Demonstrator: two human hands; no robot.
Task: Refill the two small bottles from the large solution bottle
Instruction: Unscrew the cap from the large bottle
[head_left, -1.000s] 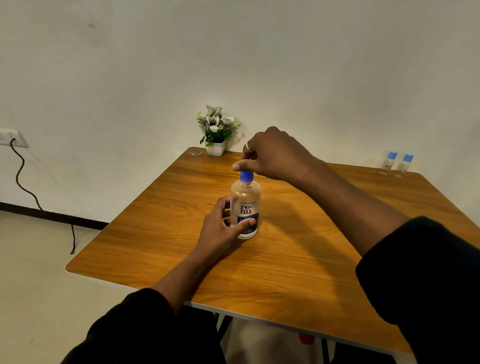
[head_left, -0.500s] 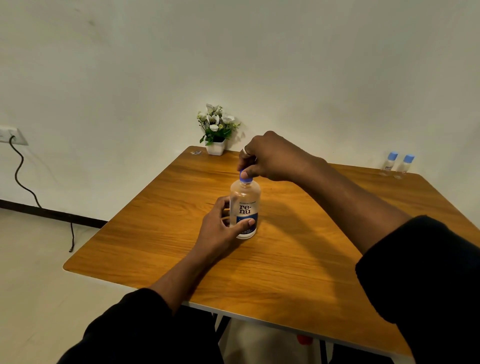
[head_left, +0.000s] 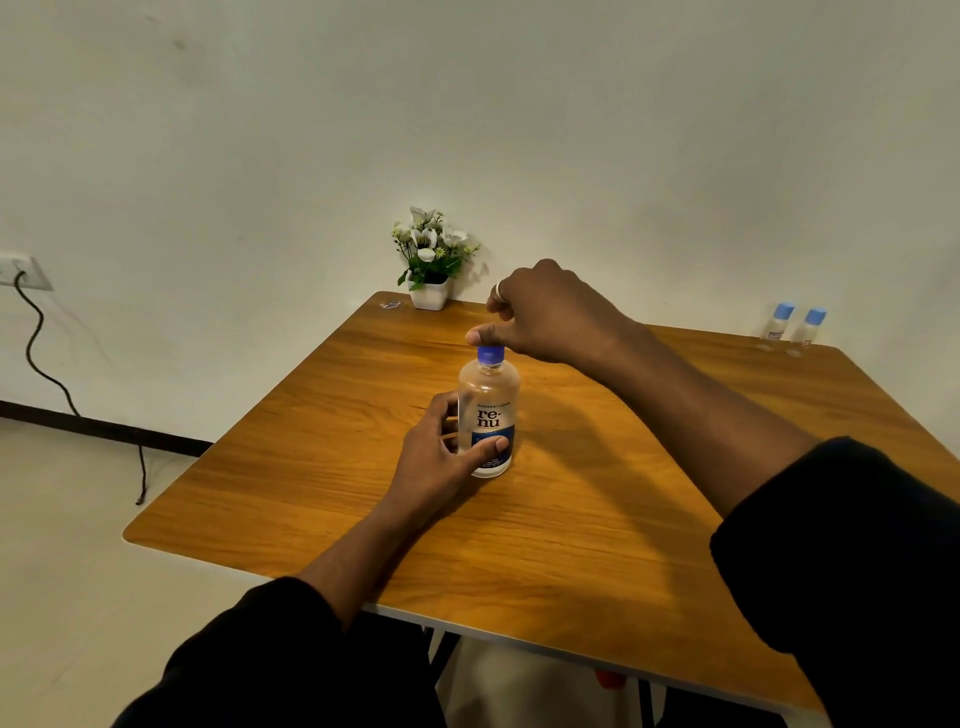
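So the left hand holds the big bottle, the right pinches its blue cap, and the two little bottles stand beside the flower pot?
No. The head view shows the two little bottles at the far right corner of the table, apart from the flower pot. The left hand on the big bottle and the right hand on the blue cap are correct.

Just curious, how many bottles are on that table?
3. The large bottle stands mid-table, gripped by the left hand; two small bottles stand together at the far right edge.

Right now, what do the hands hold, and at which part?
The left hand grips the large solution bottle round its lower body; the right hand pinches its blue cap.
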